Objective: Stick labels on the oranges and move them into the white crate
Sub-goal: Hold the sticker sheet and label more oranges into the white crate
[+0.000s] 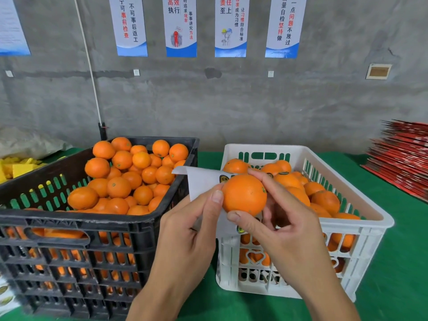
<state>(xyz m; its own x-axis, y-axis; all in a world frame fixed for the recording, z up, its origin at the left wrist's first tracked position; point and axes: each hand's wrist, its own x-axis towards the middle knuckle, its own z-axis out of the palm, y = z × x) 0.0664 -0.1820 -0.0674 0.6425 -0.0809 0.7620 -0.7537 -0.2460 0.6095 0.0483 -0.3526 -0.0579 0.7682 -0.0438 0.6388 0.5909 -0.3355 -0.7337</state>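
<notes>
Over the near rim of the white crate [361, 224], a right hand [281, 230] pinches an orange [244, 194] between thumb and fingers. The left hand [196, 230] grips a label sheet [203, 181] just behind the fruit. Beside it on the green table [398, 262], a black crate [76, 224] is heaped with oranges.

Light: we see even, soft, moderately bright light with no harsh glare.
Shadows: faint ones under the crates on the tabletop [393, 286].
Distortion: wide-angle bending tilts the posters [180, 26] at 12 o'clock.
Sharpness: slightly soft throughout.
</notes>
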